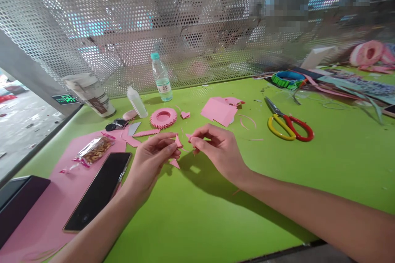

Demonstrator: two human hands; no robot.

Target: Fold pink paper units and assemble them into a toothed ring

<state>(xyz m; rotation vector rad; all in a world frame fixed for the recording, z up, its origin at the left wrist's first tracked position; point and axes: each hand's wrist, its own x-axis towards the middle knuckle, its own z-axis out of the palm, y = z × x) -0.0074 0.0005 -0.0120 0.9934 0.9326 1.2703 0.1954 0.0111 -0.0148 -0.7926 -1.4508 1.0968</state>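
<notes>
My left hand (159,152) pinches a small folded piece of pink paper (178,141) between thumb and fingers. Close to it, my right hand (216,148) is closed at the fingertips on another small pink paper piece (188,136), mostly covered by the fingers. A pink paper triangle (175,163) shows just below my left fingers. Beyond my hands lie a round pink ring of pleated paper (163,118) and a small pink paper heart (185,115). Pink paper sheets (219,111) rest past my right hand.
Red-and-yellow-handled scissors (288,125) lie at the right. At the back stand a glue bottle (137,102), a water bottle (161,80) and a paper cup (92,95). A phone (100,189) and a snack packet (95,149) lie left. Perforated metal screen (123,45) borders the green table (216,222).
</notes>
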